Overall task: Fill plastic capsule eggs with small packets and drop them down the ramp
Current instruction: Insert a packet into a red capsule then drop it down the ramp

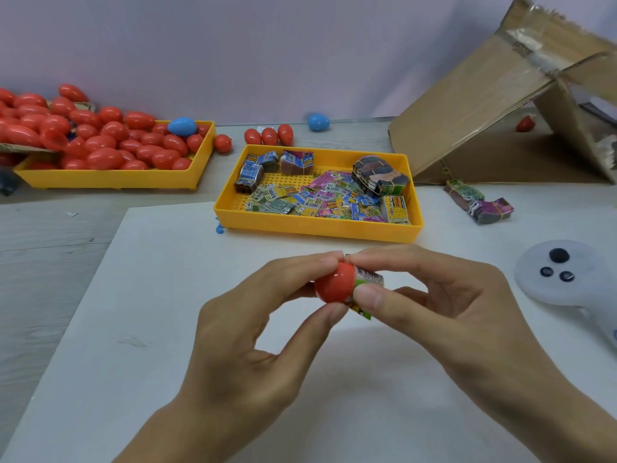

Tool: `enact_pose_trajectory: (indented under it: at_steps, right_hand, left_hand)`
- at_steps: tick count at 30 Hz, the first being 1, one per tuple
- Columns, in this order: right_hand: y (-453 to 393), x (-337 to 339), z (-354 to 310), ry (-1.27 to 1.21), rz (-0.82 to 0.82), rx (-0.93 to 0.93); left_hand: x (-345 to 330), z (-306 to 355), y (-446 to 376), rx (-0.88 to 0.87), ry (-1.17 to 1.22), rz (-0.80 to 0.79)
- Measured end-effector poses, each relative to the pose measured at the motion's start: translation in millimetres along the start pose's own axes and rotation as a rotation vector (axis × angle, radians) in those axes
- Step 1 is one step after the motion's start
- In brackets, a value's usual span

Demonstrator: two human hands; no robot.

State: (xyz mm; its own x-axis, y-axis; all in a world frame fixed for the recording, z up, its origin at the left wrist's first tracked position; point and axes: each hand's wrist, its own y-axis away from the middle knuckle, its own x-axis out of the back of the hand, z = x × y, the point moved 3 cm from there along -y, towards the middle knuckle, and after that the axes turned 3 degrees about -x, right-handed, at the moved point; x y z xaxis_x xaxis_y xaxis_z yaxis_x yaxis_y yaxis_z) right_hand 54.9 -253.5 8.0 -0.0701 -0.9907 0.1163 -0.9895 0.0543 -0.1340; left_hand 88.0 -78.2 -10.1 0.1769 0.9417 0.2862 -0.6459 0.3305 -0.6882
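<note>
The left hand pinches a red plastic capsule egg half, mouth facing right, where the right hand pinches a small printed paper packet lying left-right, half inside.

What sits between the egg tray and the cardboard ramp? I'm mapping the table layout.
In the head view, the yellow packet tray lies between the egg tray and the ramp, with three loose red eggs behind it.

Two bare forearms, left hand, right hand
</note>
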Motion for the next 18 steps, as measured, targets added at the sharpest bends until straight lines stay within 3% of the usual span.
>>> enact_pose_trajectory:
  at_steps: [7,18]
  right_hand:
    - [-1.8,-2.0,2.3,0.018,-0.006,-0.015]
    - [-2.3,-2.6,6.7,-0.216,0.006,-0.214]
  left_hand:
    - [-5.0,-0.2,-0.2,0.098,0.092,0.024]
    - [-4.7,1.3,0.1,0.118,0.053,0.013]
